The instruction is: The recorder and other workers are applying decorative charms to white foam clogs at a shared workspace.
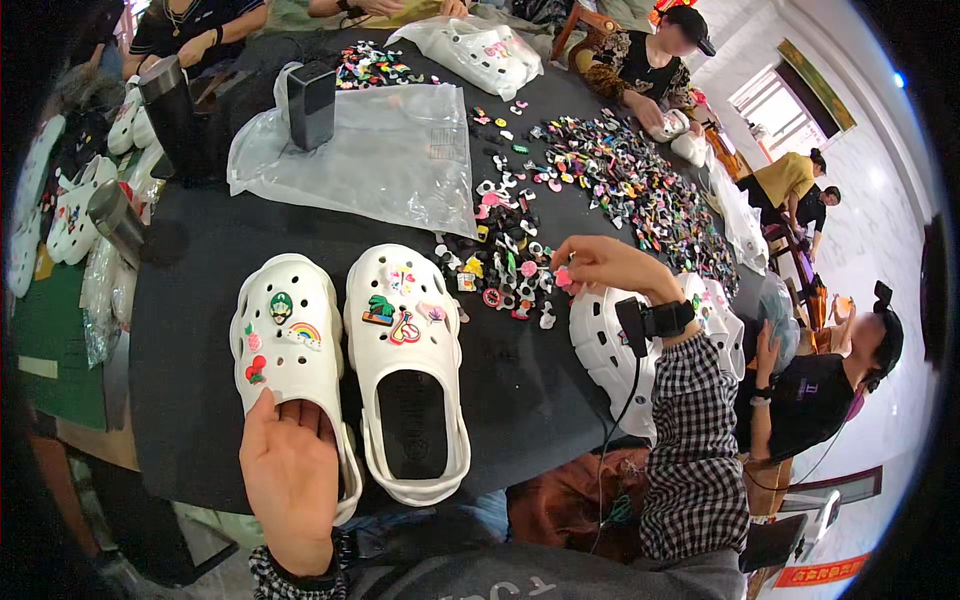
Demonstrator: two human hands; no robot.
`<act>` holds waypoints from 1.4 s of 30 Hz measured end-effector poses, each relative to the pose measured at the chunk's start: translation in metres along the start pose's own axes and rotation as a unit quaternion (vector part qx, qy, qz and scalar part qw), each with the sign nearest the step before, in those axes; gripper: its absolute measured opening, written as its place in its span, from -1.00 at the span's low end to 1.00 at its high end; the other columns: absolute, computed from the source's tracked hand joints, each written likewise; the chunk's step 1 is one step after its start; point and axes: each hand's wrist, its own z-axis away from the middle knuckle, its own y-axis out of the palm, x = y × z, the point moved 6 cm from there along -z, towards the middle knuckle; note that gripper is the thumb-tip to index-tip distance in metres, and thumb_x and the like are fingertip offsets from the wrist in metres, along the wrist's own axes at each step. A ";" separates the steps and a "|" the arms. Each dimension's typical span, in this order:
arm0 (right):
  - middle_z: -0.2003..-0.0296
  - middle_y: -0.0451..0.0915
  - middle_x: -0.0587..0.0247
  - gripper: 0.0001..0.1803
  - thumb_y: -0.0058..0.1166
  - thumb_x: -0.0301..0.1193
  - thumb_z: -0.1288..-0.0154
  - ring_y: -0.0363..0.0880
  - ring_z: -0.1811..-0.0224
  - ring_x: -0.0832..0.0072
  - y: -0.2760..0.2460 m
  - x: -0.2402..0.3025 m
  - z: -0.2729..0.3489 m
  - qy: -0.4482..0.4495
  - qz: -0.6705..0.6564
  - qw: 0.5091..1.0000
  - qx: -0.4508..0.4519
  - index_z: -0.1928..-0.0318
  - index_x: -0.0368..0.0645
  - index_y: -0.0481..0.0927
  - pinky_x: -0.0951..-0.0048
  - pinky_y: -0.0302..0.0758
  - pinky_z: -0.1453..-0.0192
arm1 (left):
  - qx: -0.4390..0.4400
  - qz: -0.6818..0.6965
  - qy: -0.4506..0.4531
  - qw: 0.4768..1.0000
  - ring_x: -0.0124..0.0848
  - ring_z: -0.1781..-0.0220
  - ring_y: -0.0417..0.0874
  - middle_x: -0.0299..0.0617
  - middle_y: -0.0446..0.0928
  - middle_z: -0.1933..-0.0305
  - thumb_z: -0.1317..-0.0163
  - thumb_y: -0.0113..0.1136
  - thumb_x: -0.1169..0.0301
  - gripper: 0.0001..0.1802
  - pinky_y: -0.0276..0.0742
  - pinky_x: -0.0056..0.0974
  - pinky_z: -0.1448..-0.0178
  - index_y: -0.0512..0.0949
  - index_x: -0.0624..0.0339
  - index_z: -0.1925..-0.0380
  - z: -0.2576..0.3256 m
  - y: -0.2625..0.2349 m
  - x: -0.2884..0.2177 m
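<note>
— What lies on the black tabletop?
— Nearest the person, a pair of white clogs: the left clog and, just right of it, the right clog (both dotted with charms).
— And the hands?
— The left hand rests flat and open on the left clog's heel. Further right of that clog, the right hand has its grip pinched on a small pink charm, over the loose charm pile.

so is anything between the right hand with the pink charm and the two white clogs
Nothing visible. The right hand pinches a pink charm above the charm pile; only bare dark table lies between it and the right clog. The left hand rests on the left clog.
</note>
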 end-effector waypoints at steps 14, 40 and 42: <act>0.32 0.66 0.03 -0.63 0.16 -0.08 -0.09 0.65 0.27 0.10 0.010 -0.014 -0.033 -0.018 0.325 0.942 -0.080 0.22 -0.09 0.63 0.19 0.54 0.18 | -0.003 -0.003 0.017 1.000 -0.28 -0.22 0.40 -0.11 0.43 -0.16 -0.33 0.04 0.36 -0.60 0.24 -0.16 -0.35 0.34 0.26 -0.13 0.002 0.002 -0.003; 0.29 0.63 0.03 -0.68 -0.02 -0.29 -0.16 0.61 0.24 0.12 -0.040 -0.074 -0.083 -0.149 0.394 0.907 0.004 0.17 -0.24 0.57 0.18 0.50 0.16 | 0.004 -0.018 0.017 1.000 -0.29 -0.18 0.43 -0.12 0.46 -0.12 -0.31 0.07 0.37 -0.62 0.26 -0.17 -0.32 0.37 0.26 -0.09 0.003 0.008 -0.001; 0.41 0.61 0.16 -0.69 0.00 -0.26 -0.19 0.58 0.37 0.35 -0.033 -0.056 -0.073 0.077 0.285 0.955 0.014 0.22 -0.26 0.58 0.31 0.48 0.28 | -0.002 -0.017 0.020 1.000 -0.28 -0.17 0.44 -0.12 0.47 -0.11 -0.31 0.07 0.37 -0.63 0.27 -0.17 -0.31 0.38 0.26 -0.08 0.003 0.005 -0.004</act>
